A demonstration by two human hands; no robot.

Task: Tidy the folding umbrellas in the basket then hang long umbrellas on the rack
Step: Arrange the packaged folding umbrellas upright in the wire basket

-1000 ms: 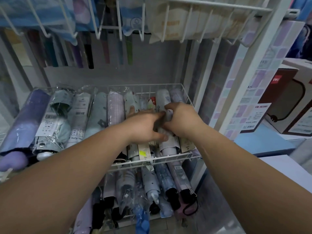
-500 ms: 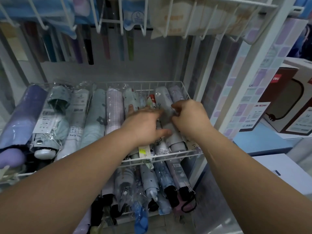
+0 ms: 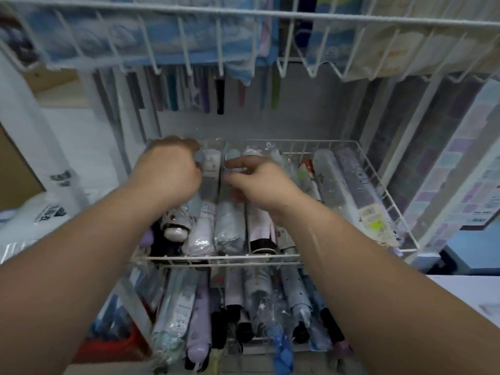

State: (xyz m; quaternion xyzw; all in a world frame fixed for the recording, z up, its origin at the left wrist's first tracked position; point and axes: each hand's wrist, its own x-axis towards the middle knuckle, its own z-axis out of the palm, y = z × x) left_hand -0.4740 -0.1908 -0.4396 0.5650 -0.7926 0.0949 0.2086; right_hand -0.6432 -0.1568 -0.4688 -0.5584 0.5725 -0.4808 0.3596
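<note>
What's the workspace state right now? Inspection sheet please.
Surface: white wire basket, packed with wrapped folding umbrellas lying side by side, handles toward the near rim.
Job's things: pale blue umbrella runs under the right hand; purple tagged umbrella lies at the basket's right side; long thin items hang behind, too blurred to identify.
Clutter: lower umbrellas crowd the tier below, some overlapping.
Grippers: left hand curls over the far ends at the left, grip hidden; right hand pinches the pale blue umbrella.
Cables: nothing seen.
Surroundings: upper wire rack holds packaged goods; patterned panel stands at the right.
</note>
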